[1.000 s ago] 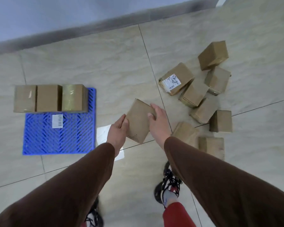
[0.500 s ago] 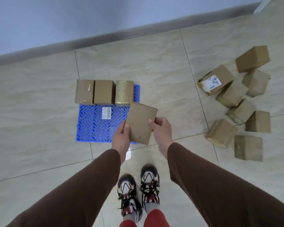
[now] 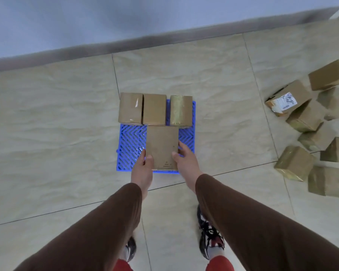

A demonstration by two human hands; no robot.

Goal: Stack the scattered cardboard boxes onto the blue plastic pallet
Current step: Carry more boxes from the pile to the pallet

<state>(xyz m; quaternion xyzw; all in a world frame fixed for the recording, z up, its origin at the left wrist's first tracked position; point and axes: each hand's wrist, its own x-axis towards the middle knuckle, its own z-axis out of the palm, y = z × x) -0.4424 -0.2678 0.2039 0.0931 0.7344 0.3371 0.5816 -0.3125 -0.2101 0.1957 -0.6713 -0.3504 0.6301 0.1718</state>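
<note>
2 hands [image 3: 143, 169] on rectangular cardboard box [image 3: 161, 145]

Cardboard box [image 3: 162, 146] between left hand [image 3: 143, 169] and right hand [image 3: 185, 159], above blue pallet [image 3: 132, 141].

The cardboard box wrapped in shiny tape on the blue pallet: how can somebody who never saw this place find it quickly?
Find the blue plastic pallet on the tiled floor near the wall. Three brown cardboard boxes stand in a row along its far edge. The glossy tape-wrapped cardboard box is the rightmost one, yellowish and reflective, while the other two are matte.
</note>
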